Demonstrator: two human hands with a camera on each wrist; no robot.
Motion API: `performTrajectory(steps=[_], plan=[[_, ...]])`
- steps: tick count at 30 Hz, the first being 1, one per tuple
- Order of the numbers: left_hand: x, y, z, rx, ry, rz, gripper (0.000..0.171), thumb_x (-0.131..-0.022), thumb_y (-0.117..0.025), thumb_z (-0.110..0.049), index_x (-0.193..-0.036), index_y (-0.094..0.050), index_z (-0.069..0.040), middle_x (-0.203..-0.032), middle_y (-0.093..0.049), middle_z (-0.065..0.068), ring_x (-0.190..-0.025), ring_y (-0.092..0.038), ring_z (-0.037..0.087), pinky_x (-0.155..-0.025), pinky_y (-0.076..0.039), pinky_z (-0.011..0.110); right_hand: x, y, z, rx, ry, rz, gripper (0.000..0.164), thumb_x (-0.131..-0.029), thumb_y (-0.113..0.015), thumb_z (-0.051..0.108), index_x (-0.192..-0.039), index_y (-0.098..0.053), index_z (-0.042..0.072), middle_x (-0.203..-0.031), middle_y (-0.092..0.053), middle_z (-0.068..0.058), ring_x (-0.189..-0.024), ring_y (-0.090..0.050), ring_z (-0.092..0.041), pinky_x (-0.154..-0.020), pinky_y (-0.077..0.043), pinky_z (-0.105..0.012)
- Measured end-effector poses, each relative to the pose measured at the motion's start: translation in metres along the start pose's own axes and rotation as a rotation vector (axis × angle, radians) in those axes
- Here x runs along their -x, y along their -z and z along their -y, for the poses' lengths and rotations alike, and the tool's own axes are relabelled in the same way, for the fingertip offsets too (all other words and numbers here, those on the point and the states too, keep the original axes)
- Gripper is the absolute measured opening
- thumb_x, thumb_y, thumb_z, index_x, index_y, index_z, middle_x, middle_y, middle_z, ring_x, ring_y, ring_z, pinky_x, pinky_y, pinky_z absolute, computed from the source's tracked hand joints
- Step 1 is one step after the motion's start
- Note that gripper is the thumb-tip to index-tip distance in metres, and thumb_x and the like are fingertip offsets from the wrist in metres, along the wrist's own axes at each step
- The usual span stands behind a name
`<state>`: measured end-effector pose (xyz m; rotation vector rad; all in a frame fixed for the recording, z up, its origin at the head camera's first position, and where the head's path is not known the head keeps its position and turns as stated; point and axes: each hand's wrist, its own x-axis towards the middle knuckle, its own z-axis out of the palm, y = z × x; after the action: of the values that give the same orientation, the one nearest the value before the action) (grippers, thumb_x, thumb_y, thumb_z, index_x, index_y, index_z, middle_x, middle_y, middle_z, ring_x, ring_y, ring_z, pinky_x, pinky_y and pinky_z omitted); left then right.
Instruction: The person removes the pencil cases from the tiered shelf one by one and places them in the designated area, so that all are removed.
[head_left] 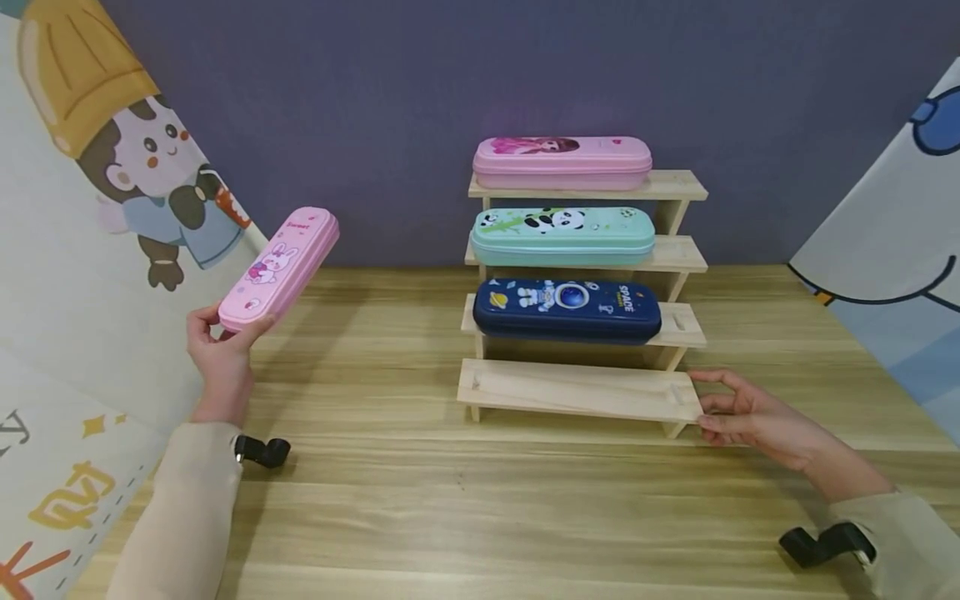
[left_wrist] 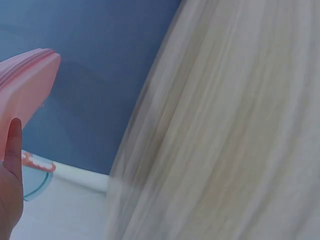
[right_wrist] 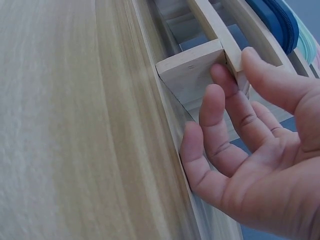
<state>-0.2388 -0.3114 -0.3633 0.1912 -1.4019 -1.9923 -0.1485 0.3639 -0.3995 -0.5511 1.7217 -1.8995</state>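
Currently, the left hand (head_left: pixel 225 358) grips the near end of a smooth, round-ended pink case (head_left: pixel 281 268), held left of the stepped wooden rack (head_left: pixel 681 252). The case's long axis runs diagonally, far end pointing forward and right. The right hand (head_left: pixel 765 421) pinches the right end of the lowest step (head_left: pixel 577 392), a flat, pale board.

Got a pink girl-print case (head_left: pixel 562 171), a mint panda case (head_left: pixel 562 247) and a navy space case (head_left: pixel 566 325) tiered downward. Wood-grain bench (head_left: pixel 375 508), plain dark blue backdrop (head_left: pixel 337 108), left cartoon panel (head_left: pixel 67 333) with some yellow-hatted character, right cartoon panel (head_left: pixel 885 242) mostly white and blue.
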Motion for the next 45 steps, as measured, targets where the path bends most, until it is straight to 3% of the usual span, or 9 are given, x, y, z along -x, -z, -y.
performTrajectory(steps=[14,19,26,36,39,41,45], plan=[[-0.019,0.013,0.002,-0.182,0.147,-0.087,0.068,-0.066,-0.092,-0.003,-0.119,-0.051,-0.017,-0.120,-0.041,-0.004,-0.105,-0.050,0.014,-0.080,-0.052,0.014,-0.001,0.001,0.001,-0.012,-0.012,0.005,0.060,-0.101,-0.043,-0.011,-0.141,-0.043,0.033,-0.107,-0.068,-0.003,-0.086,-0.065,-0.015,-0.075,-0.060,-0.030],[-0.023,0.015,0.005,-0.180,0.194,-0.125,0.071,-0.064,-0.092,0.004,-0.117,-0.050,-0.018,-0.118,-0.039,-0.005,-0.105,-0.049,0.012,-0.076,-0.054,0.013,-0.001,0.002,0.001,-0.008,-0.013,0.004,0.060,-0.101,-0.043,-0.011,-0.141,-0.042,0.034,-0.107,-0.068,-0.003,-0.086,-0.064,-0.016,-0.075,-0.059,-0.031],[-0.031,0.020,0.011,-0.182,0.252,-0.181,0.062,-0.067,-0.079,0.022,-0.106,-0.049,-0.016,-0.114,-0.038,-0.005,-0.109,-0.044,0.009,-0.071,-0.056,0.013,-0.001,0.002,0.001,-0.002,-0.024,-0.007,0.060,-0.101,-0.043,-0.011,-0.140,-0.042,0.034,-0.107,-0.067,-0.003,-0.086,-0.064,-0.016,-0.075,-0.059,-0.031],[-0.036,0.019,0.021,-0.346,0.347,-0.208,0.060,-0.072,-0.082,0.012,-0.105,-0.046,-0.023,-0.113,-0.039,-0.010,-0.112,-0.041,0.005,-0.093,-0.044,0.012,0.001,0.002,0.000,-0.017,-0.015,0.005,0.060,-0.101,-0.042,-0.011,-0.141,-0.043,0.035,-0.109,-0.067,-0.003,-0.088,-0.065,-0.015,-0.077,-0.059,-0.031],[-0.035,0.019,0.022,-0.364,0.375,-0.216,0.060,-0.073,-0.079,0.014,-0.106,-0.046,-0.023,-0.113,-0.040,-0.010,-0.110,-0.041,0.005,-0.089,-0.046,0.012,0.001,0.001,0.000,-0.021,-0.015,0.006,0.060,-0.101,-0.043,-0.011,-0.141,-0.043,0.035,-0.110,-0.068,-0.003,-0.088,-0.065,-0.015,-0.077,-0.059,-0.031],[-0.035,0.018,0.022,-0.364,0.411,-0.209,0.061,-0.073,-0.079,0.014,-0.107,-0.045,-0.024,-0.113,-0.040,-0.009,-0.104,-0.049,0.007,-0.084,-0.053,0.016,0.000,0.001,0.000,-0.027,-0.016,0.007,0.060,-0.101,-0.043,-0.010,-0.140,-0.043,0.035,-0.110,-0.068,-0.003,-0.088,-0.065,-0.015,-0.077,-0.059,-0.031],[-0.035,0.019,0.021,-0.378,0.488,-0.172,0.063,-0.074,-0.082,0.010,-0.108,-0.041,-0.025,-0.109,-0.040,-0.006,-0.077,-0.065,0.010,-0.066,-0.062,0.027,-0.001,0.001,0.000,-0.036,-0.017,0.015,0.060,-0.101,-0.042,-0.011,-0.141,-0.043,0.034,-0.109,-0.067,-0.003,-0.088,-0.065,-0.016,-0.077,-0.059,-0.031]])
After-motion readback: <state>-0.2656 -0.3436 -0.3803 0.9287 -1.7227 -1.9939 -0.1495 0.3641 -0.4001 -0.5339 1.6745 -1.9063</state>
